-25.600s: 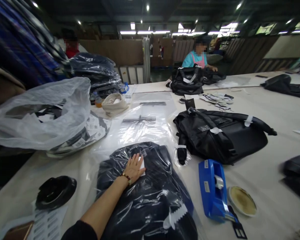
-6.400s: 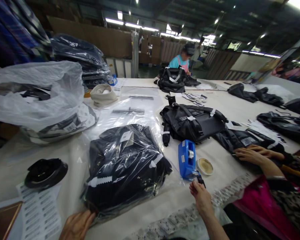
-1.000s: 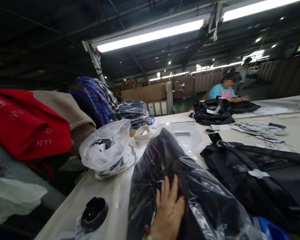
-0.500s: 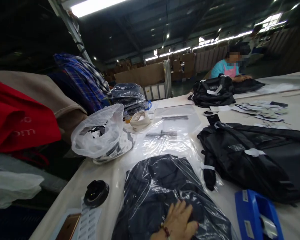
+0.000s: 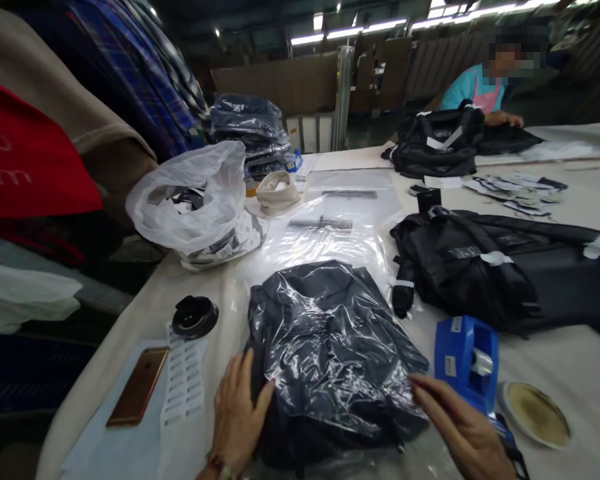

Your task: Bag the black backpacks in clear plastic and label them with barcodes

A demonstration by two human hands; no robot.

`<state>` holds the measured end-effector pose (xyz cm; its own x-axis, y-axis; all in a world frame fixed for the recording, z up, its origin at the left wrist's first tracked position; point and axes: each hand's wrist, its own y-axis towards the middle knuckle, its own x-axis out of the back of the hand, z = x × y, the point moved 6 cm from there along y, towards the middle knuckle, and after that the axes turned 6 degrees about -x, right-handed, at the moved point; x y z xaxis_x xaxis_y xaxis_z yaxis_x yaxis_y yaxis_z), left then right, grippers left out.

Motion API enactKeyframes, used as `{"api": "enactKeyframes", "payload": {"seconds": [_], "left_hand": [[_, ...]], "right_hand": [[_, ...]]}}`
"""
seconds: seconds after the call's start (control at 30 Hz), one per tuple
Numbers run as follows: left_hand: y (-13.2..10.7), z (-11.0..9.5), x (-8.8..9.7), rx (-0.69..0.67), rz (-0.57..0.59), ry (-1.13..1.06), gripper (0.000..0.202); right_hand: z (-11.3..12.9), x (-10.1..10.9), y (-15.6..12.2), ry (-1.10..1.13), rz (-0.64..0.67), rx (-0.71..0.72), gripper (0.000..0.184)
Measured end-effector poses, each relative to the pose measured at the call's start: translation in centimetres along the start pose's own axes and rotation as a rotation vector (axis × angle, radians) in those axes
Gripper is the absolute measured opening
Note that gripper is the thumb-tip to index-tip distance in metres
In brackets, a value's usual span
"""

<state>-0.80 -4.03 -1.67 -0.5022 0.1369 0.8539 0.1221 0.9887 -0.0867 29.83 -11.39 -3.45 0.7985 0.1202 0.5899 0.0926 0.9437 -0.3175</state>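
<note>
A dark backpack point(image 5: 325, 347) lies flat in front of me inside a clear, shiny plastic bag point(image 5: 350, 380). My left hand point(image 5: 240, 407) rests along its left edge, fingers spread and thumb touching the plastic, holding nothing. At the opposite edge my right hand point(image 5: 465, 427) pinches the plastic between thumb and fingertips. Just above that hand stands a blue tape dispenser point(image 5: 465, 360). Flat clear plastic bags point(image 5: 325, 247) with dark printed strips lie beyond the backpack.
Left of me lie a phone point(image 5: 139, 387), a label sheet point(image 5: 184, 380) and a black roll point(image 5: 195, 317). A white plastic sack point(image 5: 190, 220) holds tags. Black backpacks point(image 5: 470, 267) lie right, near a round dish point(image 5: 537, 413). A person point(image 5: 475, 90) sits across the table.
My left hand has moved from the top of the bagged backpack to its left edge. My right hand has come into view at the right edge. The view has tilted down.
</note>
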Motion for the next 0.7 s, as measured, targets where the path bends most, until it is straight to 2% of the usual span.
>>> {"api": "enactKeyframes", "payload": {"seconds": [0.03, 0.07, 0.1, 0.13, 0.17, 0.2, 0.27, 0.3, 0.37, 0.47, 0.53, 0.6, 0.7], "left_hand": [[-0.9, 2.2, 0.9, 0.156, -0.105, -0.102, 0.065], [-1.9, 4.4, 1.0, 0.336, -0.143, -0.255, 0.07], [-3.0, 6.3, 0.2, 0.518, -0.112, -0.461, 0.073], [-4.0, 7.4, -1.1, 0.685, -0.024, -0.705, 0.074], [-4.8, 7.7, -2.6, 0.82, 0.089, -0.958, 0.072], [-5.4, 7.4, -4.0, 0.913, 0.195, -1.186, 0.069], [-5.5, 6.4, -5.7, 1.001, 0.311, -1.484, 0.064], [-5.3, 6.1, -6.1, 1.019, 0.308, -1.545, 0.061], [-4.3, 6.1, -6.1, 1.003, 0.201, -1.551, 0.053], [-2.1, 6.2, -4.3, 0.839, 0.01, -1.457, 0.046], [-0.9, 6.5, -2.8, 0.694, -0.065, -1.362, 0.046], [-0.3, 7.5, -2.1, 0.593, -0.093, -1.263, 0.048], [-1.1, 10.9, -3.5, 0.624, -0.057, -1.177, 0.055]], "right_hand": [[-0.5, 1.5, 0.5, 0.014, -0.096, -0.053, 0.04], [-1.2, 3.0, 1.0, 0.032, -0.219, -0.126, 0.047], [-1.9, 4.0, 1.4, 0.056, -0.315, -0.211, 0.056], [-2.7, 4.4, 2.0, 0.093, -0.372, -0.306, 0.069], [-3.4, 4.3, 2.6, 0.14, -0.375, -0.398, 0.08], [-4.1, 3.6, 3.4, 0.189, -0.325, -0.483, 0.091], [-5.1, 1.9, 4.7, 0.296, -0.206, -0.617, 0.104], [-5.5, 1.2, 5.3, 0.345, -0.176, -0.657, 0.106], [-5.8, 0.4, 6.1, 0.426, -0.178, -0.687, 0.105], [-5.6, 0.0, 6.5, 0.507, -0.23, -0.625, 0.094], [-5.2, -0.5, 6.1, 0.526, -0.259, -0.575, 0.088], [-5.1, -1.5, 5.4, 0.529, -0.281, -0.541, 0.084], [-6.0, -2.8, 4.3, 0.451, -0.347, -0.511, 0.086]]}}
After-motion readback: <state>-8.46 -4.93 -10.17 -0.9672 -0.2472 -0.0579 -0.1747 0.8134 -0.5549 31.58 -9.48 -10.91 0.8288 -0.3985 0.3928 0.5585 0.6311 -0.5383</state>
